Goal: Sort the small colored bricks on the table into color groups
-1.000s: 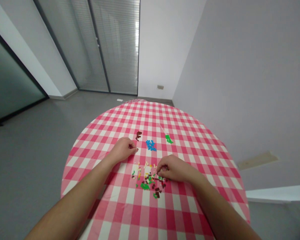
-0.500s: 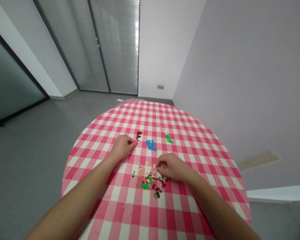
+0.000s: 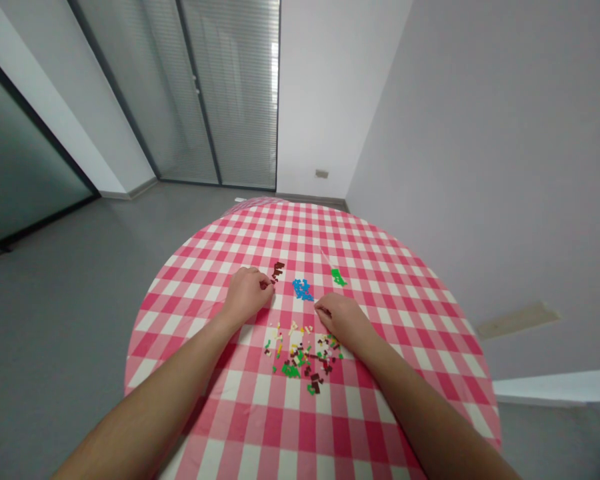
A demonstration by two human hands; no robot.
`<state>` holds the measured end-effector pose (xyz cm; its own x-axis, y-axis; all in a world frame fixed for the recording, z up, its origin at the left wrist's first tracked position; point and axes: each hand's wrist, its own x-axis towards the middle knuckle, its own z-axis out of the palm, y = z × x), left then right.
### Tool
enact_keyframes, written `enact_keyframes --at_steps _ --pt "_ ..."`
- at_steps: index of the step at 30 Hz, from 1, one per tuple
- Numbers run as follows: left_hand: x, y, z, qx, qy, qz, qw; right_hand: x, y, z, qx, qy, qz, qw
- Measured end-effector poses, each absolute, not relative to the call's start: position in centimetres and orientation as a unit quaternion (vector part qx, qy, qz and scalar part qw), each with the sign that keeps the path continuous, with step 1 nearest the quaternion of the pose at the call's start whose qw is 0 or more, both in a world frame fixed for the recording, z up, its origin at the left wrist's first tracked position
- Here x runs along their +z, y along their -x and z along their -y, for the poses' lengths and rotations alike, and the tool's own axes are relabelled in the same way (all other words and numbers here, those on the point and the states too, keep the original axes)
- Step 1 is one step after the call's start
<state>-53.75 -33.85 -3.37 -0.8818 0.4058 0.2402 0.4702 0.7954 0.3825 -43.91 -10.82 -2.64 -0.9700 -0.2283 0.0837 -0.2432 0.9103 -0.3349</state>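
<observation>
**Head view.** The left hand [image 3: 247,295] is positioned at the near edge of the dark brown brick group [image 3: 278,270]. Its fingers are curled and pressed together, with the fingertips [image 3: 268,285] forming a pinch. A small dark brick piece [image 3: 265,285] appears between them; its exact shape is too small to resolve.

The right hand [image 3: 343,321] rests between the blue brick group [image 3: 303,289] and the mixed brick pile [image 3: 300,357]. Its fingers are drawn together and point toward the blue group, touching neither group. Whether the fingertips hold a piece cannot be determined.

All the small plastic bricks lie on a round table covered with a pink-and-white gingham tablecloth [image 3: 380,400]. The green brick group [image 3: 338,277] lies to the right of the blue group, and the two are near each other but separate. The mixed pile lies closer to the person and contains green, brown, yellow, cream and red pieces.

A grey floor [image 3: 70,333] surrounds the table. Glass doors with slatted blinds [image 3: 230,87] stand beyond it.
</observation>
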Motion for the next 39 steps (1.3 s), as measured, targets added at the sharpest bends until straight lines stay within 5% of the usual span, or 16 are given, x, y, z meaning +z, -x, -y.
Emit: enact_keyframes --at_steps 39 --pt "-2.5 50.4 32.2 -0.314 0.408 0.854 -0.081 -3.0 43.3 10.8 0.175 -0.203 0.963 -0.034"
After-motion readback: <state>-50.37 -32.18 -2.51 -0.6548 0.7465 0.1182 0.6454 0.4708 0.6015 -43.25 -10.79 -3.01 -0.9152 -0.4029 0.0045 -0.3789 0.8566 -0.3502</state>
